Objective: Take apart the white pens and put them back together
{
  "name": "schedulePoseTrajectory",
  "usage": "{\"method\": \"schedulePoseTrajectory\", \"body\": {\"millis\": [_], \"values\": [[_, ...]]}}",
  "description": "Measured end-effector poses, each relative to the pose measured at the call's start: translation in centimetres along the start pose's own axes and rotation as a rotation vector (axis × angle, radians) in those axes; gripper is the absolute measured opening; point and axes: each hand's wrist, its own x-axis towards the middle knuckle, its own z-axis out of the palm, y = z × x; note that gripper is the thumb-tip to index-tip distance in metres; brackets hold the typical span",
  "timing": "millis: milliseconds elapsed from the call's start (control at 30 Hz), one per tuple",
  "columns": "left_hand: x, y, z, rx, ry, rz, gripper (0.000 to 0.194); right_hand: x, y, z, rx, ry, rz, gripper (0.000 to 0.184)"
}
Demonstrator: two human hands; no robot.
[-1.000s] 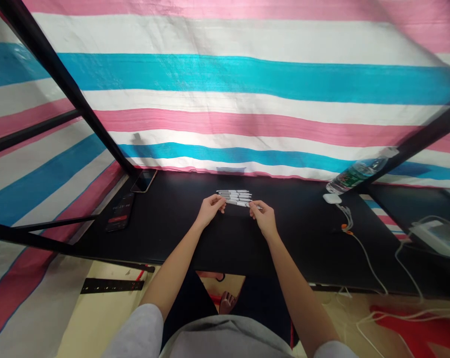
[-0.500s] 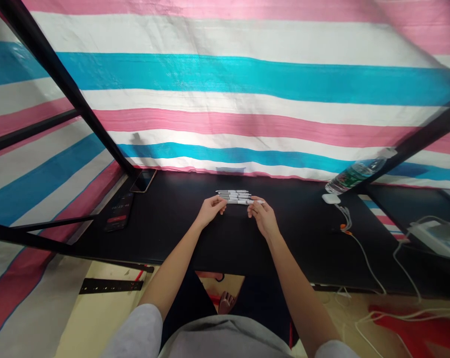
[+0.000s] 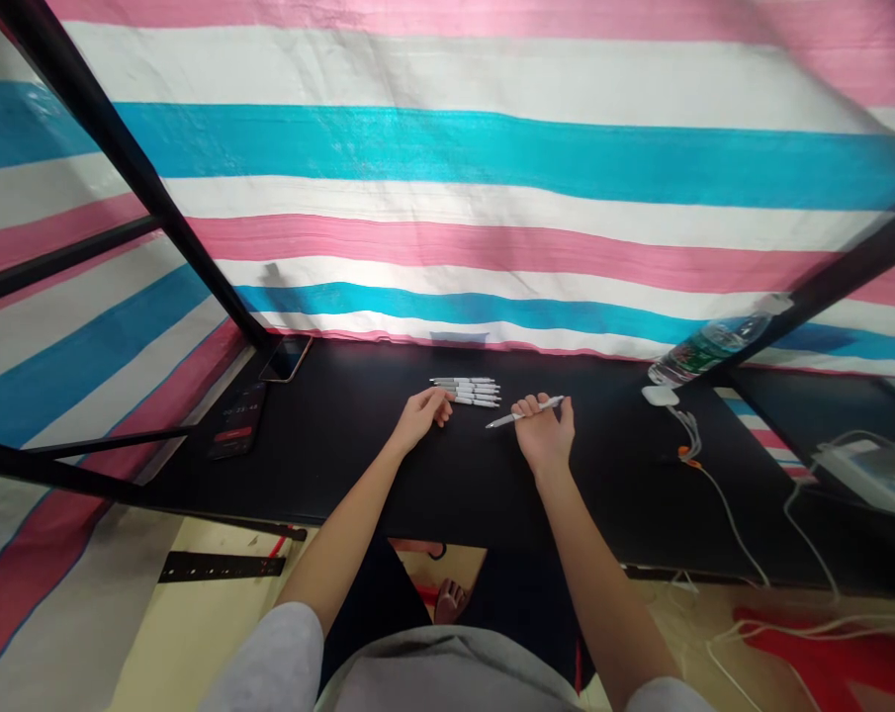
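Observation:
A row of several white and grey pens [image 3: 475, 393] lies side by side on the black table [image 3: 447, 470]. At the left ends of the pens rests my left hand [image 3: 419, 419], its fingers loosely bent and a little apart, with fingertips at or against the row; it partly hides those ends. To the right of the row, my right hand [image 3: 545, 433] is turned palm up. Its fingers curl round one separate white pen [image 3: 502, 420], held slantwise with the tip pointing down and left.
Two phones lie at the left, a dark one [image 3: 235, 423] and another [image 3: 287, 358] behind it. A water bottle [image 3: 703, 351] stands at the back right beside a white charger [image 3: 660, 397] with cables. Black frame bars and striped sheeting [image 3: 447, 148] enclose the table.
My right hand has picked one pen off the row, moved right and slightly toward me, and turned palm up. My left hand has stayed almost still.

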Motion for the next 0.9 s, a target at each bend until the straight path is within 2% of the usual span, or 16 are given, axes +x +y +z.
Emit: {"method": "schedulePoseTrajectory", "body": {"millis": [133,333,533,900], "values": [[-0.04,0.04,0.00,-0.020,-0.002,-0.011,0.047,-0.36,-0.39,0.43,0.078,0.011,-0.021,0.047],[0.01,0.01,-0.12,-0.054,0.011,-0.011,0.045,-0.26,-0.33,0.39,0.000,0.004,-0.039,0.045],[-0.02,0.23,-0.12,-0.076,0.036,-0.022,0.045,-0.18,-0.32,0.19,0.027,-0.035,-0.046,0.042],[0.03,0.21,-0.18,-0.055,0.043,-0.021,0.043,-0.41,-0.49,0.45,0.018,-0.009,-0.043,0.045]]}}
